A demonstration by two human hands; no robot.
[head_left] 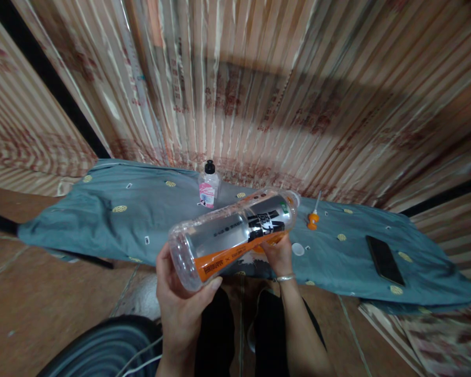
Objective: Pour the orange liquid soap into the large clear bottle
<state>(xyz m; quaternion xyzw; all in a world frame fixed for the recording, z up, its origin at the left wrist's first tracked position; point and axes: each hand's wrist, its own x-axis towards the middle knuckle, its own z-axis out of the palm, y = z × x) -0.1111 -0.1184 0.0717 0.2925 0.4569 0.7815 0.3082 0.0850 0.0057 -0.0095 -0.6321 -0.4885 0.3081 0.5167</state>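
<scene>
Both hands cradle the clear bottle (235, 235) sideways, left hand (178, 298) fingers curled round its base, right hand (278, 254) pinching near the neck, cap (298, 249) lying just beyond those fingers.

floor: we see reddish-brown tiles (63, 309) with pale joints, running up to a wall of stacked striped boards.
cloth: a grey-blue cloth (141, 220) with small yellow round motifs lies spread flat on the floor along that wall.
small bottle: a small bottle (209, 187) with a black cap and pink label stands upright on the cloth, near its far edge.
screwdriver: an orange-handled screwdriver (313, 215) lies on the cloth.
cap: a white cap (298, 249) rests near the screwdriver.
phone: a dark phone (384, 259) lies flat, well apart to the right.
</scene>
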